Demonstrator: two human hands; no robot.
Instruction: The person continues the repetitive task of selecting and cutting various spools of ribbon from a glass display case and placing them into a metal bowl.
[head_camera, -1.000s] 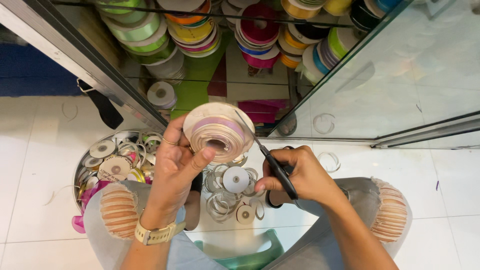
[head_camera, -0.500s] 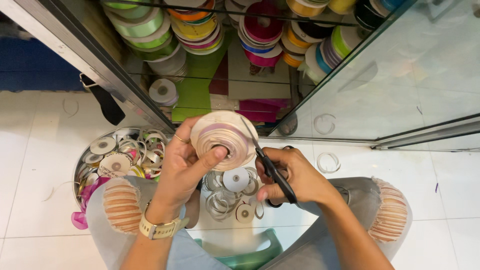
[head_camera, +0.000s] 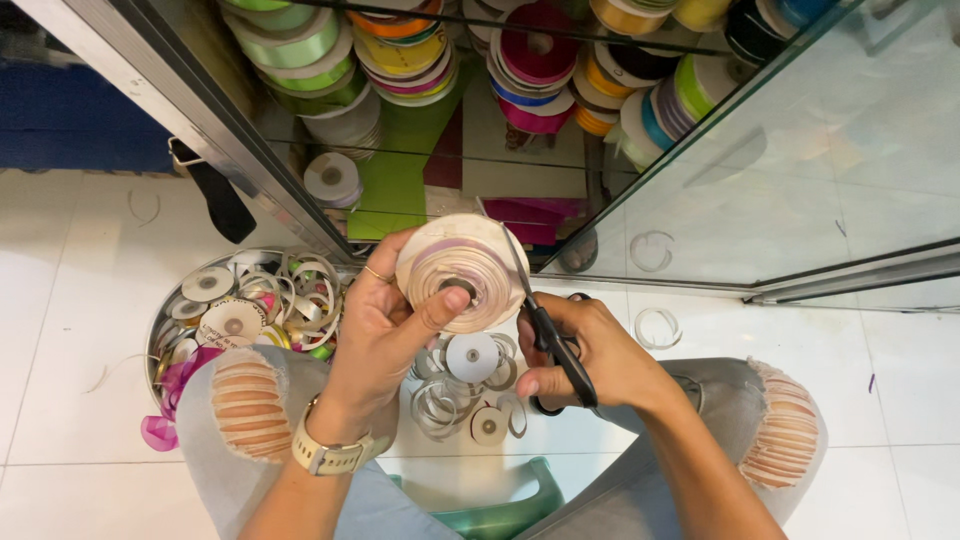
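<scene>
Above the white tiled floor (head_camera: 60, 330), the left hand (head_camera: 375, 335) gripped a cream ribbon spool (head_camera: 462, 272), now turned flatter toward the camera than before. Right hand (head_camera: 590, 350) held black-handled scissors (head_camera: 548, 322), blades touching the spool's right edge.

One head-worn camera looks steeply down from above the seated person; it faces the white tiled floor (head_camera: 60, 300) and the glass-fronted cabinet (head_camera: 800, 180) ahead; both bare hands sit close, centre frame; no second view overlaps it.
</scene>
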